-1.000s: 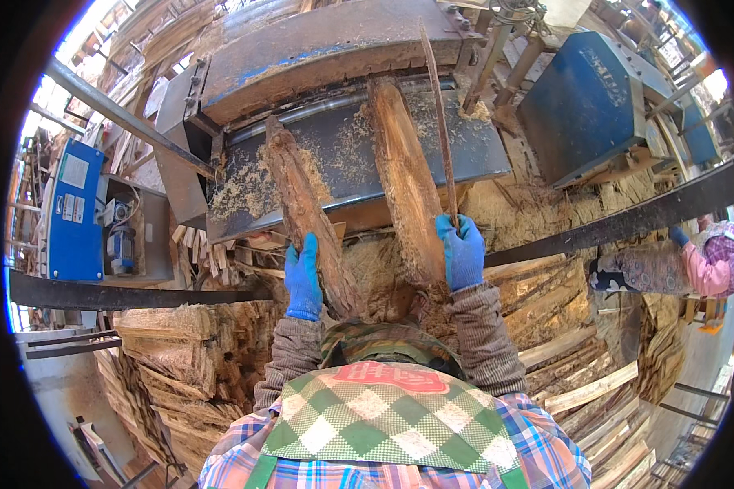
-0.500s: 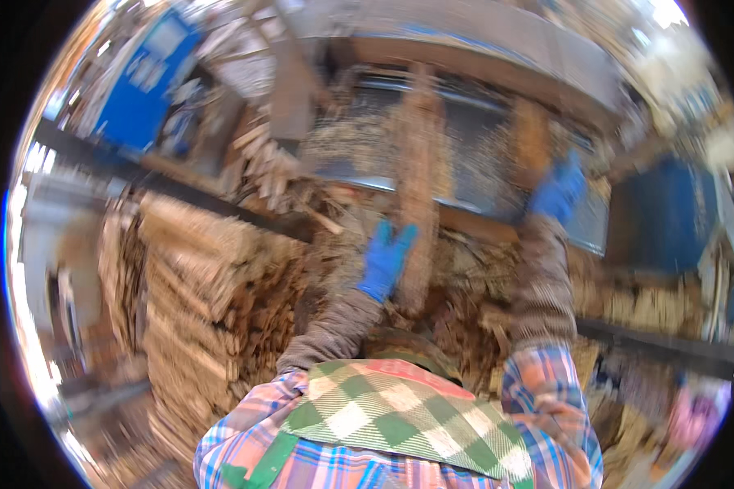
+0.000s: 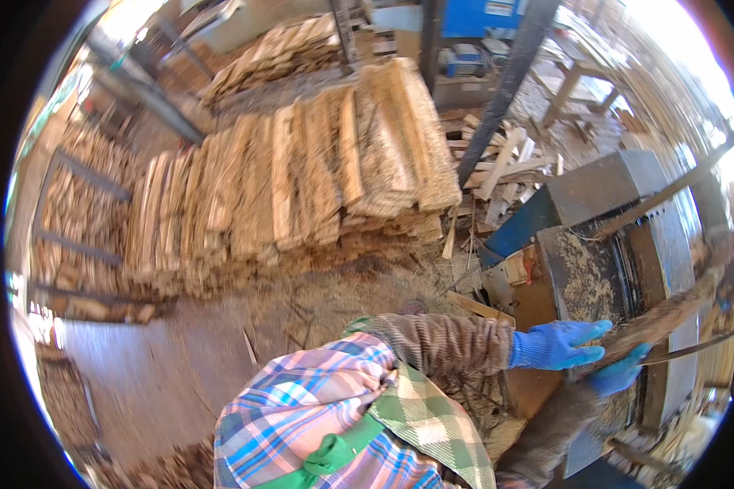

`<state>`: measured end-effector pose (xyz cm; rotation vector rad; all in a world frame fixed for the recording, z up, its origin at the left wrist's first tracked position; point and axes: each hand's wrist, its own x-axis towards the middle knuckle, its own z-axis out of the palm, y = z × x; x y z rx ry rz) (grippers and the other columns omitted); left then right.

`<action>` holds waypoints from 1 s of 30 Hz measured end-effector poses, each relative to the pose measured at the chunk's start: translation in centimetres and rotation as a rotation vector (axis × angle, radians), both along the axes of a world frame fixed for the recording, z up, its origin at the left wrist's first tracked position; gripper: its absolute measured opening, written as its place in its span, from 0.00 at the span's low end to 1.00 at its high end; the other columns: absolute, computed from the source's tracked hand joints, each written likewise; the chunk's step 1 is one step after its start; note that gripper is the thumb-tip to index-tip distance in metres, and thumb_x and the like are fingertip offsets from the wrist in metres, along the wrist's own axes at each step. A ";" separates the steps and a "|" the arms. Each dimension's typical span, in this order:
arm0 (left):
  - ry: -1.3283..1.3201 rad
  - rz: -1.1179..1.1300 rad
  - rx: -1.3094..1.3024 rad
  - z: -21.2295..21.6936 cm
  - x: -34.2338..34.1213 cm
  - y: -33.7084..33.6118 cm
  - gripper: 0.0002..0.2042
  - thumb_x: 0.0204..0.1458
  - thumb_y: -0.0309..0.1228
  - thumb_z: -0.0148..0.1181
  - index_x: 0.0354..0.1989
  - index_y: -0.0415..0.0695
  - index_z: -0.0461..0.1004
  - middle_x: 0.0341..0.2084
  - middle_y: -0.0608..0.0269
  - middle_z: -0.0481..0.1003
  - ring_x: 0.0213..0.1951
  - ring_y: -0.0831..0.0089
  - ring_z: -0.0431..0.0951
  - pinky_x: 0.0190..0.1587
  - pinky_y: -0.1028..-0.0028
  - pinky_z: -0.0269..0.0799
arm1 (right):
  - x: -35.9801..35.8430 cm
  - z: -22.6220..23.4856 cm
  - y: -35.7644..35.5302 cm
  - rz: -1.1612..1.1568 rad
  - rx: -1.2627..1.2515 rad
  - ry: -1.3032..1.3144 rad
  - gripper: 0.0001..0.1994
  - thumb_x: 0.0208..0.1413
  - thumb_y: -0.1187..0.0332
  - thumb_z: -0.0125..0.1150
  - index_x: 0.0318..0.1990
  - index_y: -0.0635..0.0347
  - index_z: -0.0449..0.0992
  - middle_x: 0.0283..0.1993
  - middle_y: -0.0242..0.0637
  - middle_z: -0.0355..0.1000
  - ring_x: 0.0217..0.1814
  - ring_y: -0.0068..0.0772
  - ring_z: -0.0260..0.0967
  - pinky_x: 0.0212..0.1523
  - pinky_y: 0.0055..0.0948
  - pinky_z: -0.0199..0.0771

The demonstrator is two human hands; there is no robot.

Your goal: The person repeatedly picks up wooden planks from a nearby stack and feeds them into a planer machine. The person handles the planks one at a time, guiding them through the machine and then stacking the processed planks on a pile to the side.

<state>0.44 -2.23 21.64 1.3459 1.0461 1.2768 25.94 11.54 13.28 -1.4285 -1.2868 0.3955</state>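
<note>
Both blue-gloved hands are gripping a rough brown bark-covered wood slab (image 3: 669, 314) lying over the sawdust-covered grey metal machine table (image 3: 583, 277): left hand (image 3: 559, 345) fingers are wrapping its end, right hand (image 3: 620, 373) fingers are clamping it from below.

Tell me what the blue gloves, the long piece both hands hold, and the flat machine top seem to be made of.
Blue gloves: probably rubber-coated knit, smooth with ribbed cuffs. Long rough brown slab: raw wood, bark-like and fibrous. Grey machine top: apparently metal, flat, dull, dusted with sawdust.
</note>
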 end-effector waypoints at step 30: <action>-1.588 0.799 -0.535 -13.8 -34.9 -37.0 0.47 0.58 0.68 0.54 0.75 0.43 0.54 0.69 0.50 0.64 0.66 0.53 0.68 0.66 0.52 0.69 | -60.9 4.5 -29.8 1.328 -0.322 -1.033 0.29 0.64 0.52 0.59 0.66 0.61 0.68 0.52 0.52 0.75 0.53 0.52 0.77 0.53 0.46 0.78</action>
